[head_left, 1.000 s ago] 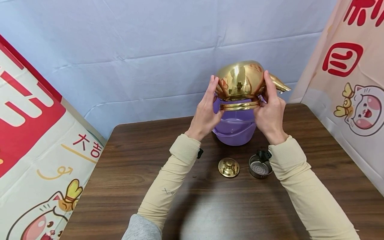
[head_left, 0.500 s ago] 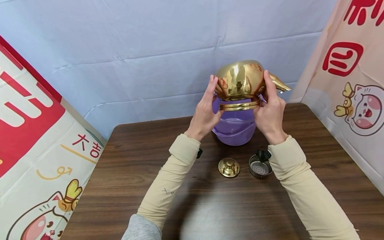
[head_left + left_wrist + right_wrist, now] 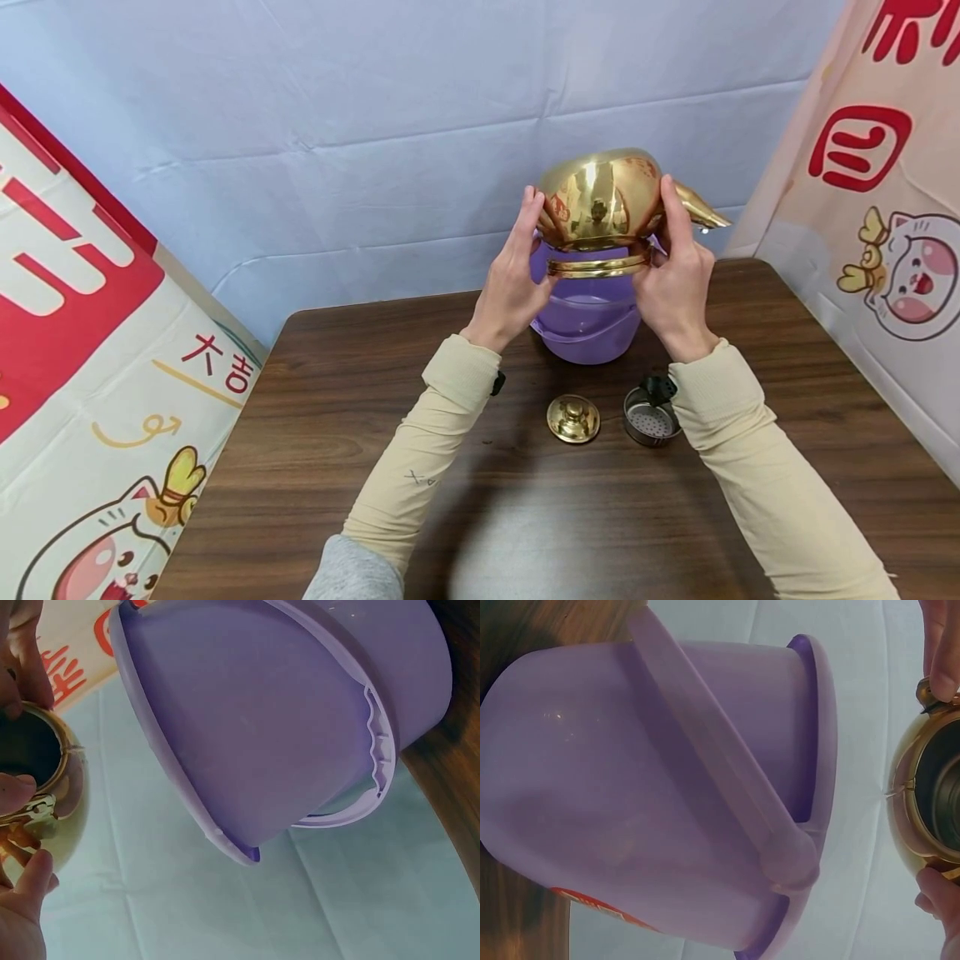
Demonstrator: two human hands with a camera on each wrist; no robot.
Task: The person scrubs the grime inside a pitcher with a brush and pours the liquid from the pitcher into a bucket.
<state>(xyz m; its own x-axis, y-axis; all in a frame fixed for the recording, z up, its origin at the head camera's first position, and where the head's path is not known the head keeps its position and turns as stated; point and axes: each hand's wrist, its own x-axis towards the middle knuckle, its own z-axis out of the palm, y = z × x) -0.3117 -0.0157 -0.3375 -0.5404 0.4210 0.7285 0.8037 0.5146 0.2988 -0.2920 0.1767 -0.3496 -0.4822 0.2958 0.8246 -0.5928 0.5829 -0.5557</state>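
Observation:
Both hands hold a shiny gold teapot upside down over a purple bucket. My left hand grips its left side, fingers along the body and thumb by the rim. On the other side my right hand grips it the same way near the spout, which points right with a drop at its tip. The wrist views look up into the teapot's dark round mouth. Beside it stands the bucket's wall, with its handle hanging down.
A gold lid with a knob lies on the brown wooden table, in front of the bucket. Right of it sits a steel strainer basket with a perforated bottom. A pale blue cloth hangs behind; printed banners stand at both sides.

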